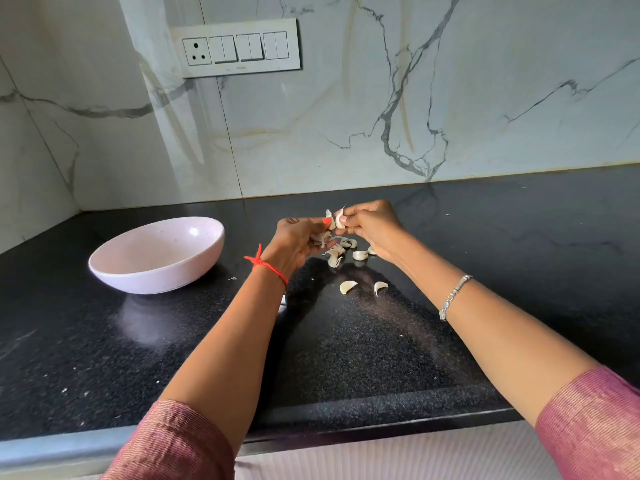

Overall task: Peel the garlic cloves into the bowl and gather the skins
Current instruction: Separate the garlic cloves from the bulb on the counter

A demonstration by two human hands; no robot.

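Observation:
Both my hands are raised over the black counter and meet at one garlic clove. My right hand pinches the clove between thumb and fingers. My left hand pinches the skin at the clove's left side and holds a wad of loose skins in its palm. Under the hands lies a small heap of unpeeled cloves. Two more cloves lie apart, nearer to me. A pale pink bowl stands to the left; nothing shows inside it.
A marble wall with a switch plate rises behind the counter, and a side wall closes the left corner. Small skin flakes dot the counter by the bowl. The counter's front edge runs just below my forearms.

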